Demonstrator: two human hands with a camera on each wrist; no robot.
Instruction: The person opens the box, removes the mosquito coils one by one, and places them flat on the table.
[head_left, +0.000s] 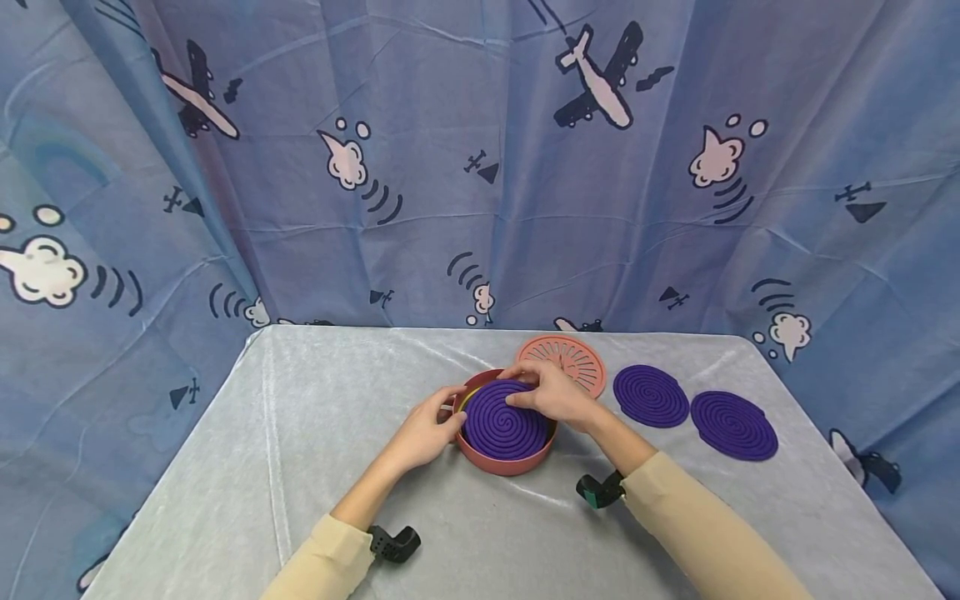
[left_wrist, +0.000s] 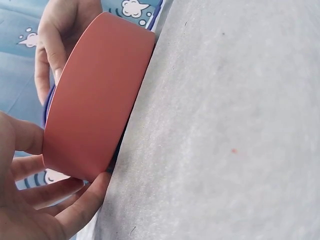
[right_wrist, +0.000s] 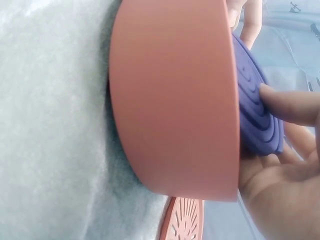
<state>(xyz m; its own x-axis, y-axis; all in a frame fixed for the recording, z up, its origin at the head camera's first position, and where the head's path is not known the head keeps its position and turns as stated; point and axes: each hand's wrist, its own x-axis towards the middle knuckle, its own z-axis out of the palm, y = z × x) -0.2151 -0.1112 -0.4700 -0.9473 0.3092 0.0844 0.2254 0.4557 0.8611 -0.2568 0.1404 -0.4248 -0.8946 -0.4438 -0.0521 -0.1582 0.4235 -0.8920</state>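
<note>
Head view: your round red box point(head_left: 501, 465) stands just below centre frame, uncovered. Its slotted lid point(head_left: 577, 358) lies above and right of it, partly behind your right hand point(head_left: 553, 396). That hand pinches a purple coil point(head_left: 506, 427), thumb on its face, fingers under the edge. Coil sits at the box's mouth, tilted, one side above the rim. Your left hand point(head_left: 423, 433) grips the box wall, thumb at the rim. Yellow edge point(head_left: 469, 397) shows inside, left; cannot tell what it is.

Progress, judged: mid-step. Lid off, one coil at the box but not lying flat; going in or coming out, cannot tell. Unsettled: this coil, plus a second coil point(head_left: 651, 396) and third coil point(head_left: 734, 426), untouched on the table point(head_left: 337, 400), right of centre.
</note>
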